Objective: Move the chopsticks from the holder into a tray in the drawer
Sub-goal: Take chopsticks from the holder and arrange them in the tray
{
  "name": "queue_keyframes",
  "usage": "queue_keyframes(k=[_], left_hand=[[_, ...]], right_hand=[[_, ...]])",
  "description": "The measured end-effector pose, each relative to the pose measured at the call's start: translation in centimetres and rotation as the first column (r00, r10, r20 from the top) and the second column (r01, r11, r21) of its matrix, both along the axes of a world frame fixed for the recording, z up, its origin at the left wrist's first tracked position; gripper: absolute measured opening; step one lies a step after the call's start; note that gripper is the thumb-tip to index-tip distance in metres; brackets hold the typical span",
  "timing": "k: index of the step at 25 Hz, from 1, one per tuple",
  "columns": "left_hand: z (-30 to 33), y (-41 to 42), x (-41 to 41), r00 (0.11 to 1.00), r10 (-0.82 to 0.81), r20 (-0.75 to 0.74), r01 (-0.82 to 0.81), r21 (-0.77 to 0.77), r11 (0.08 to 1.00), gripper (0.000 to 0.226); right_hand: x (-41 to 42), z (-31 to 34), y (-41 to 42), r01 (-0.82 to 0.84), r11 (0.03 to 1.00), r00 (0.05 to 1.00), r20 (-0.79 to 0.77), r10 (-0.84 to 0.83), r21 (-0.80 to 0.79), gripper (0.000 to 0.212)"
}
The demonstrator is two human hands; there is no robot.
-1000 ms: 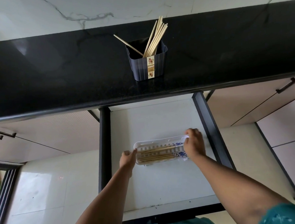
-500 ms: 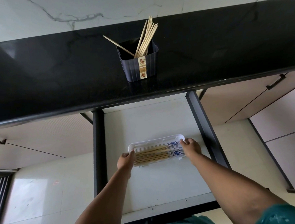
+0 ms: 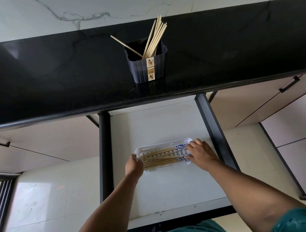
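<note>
A dark ribbed holder (image 3: 148,68) stands on the black counter with several pale chopsticks (image 3: 155,39) leaning in it. Below, in the open drawer (image 3: 160,189), lies a white slotted tray (image 3: 163,145) holding several chopsticks (image 3: 159,158) with blue-patterned ends pointing right. My left hand (image 3: 134,165) holds the tray's left end, fingers curled at its rim. My right hand (image 3: 201,153) lies over the tray's right end, its spread fingers touching the blue-patterned chopstick ends.
The drawer has dark side rails (image 3: 214,129) and a white floor. Closed cabinet fronts with dark bar handles (image 3: 288,86) flank it. A marble wall (image 3: 74,10) runs behind the counter (image 3: 59,76). Pale floor tiles lie below.
My right hand has shifted from the tray's right rim onto the chopsticks' patterned ends. My left hand stays at the tray's left end. The holder is unchanged.
</note>
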State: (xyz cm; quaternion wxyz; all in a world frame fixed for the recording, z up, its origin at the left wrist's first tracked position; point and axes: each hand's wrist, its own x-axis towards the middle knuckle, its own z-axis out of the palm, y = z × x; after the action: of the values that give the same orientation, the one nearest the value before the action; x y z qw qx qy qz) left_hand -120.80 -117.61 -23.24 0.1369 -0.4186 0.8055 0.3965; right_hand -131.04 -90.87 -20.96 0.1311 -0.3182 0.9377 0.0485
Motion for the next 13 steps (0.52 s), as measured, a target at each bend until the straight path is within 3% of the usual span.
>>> queue_keyframes(k=[3,7,13], left_hand=[[-0.1,-0.1,-0.1,1.000,0.011,-0.002,-0.011,-0.003,1.000,0.017],[0.3,-0.4,-0.1,1.000,0.015,-0.002,-0.015,0.030,0.999,0.015],[0.9,-0.3,0.2,1.000,0.026,-0.002,-0.026,0.069,0.997,0.018]], right_hand=[[-0.4,0.8,-2.4,-0.121,0.978,0.986,0.134,0.099,0.167,0.027],[-0.3,1.7,-4.3,0.010,0.991,0.985,0.170,-0.033,0.134,0.034],[-0.7,1.0,-4.9,-0.014,0.974,0.974,0.225,-0.038,0.224,0.036]])
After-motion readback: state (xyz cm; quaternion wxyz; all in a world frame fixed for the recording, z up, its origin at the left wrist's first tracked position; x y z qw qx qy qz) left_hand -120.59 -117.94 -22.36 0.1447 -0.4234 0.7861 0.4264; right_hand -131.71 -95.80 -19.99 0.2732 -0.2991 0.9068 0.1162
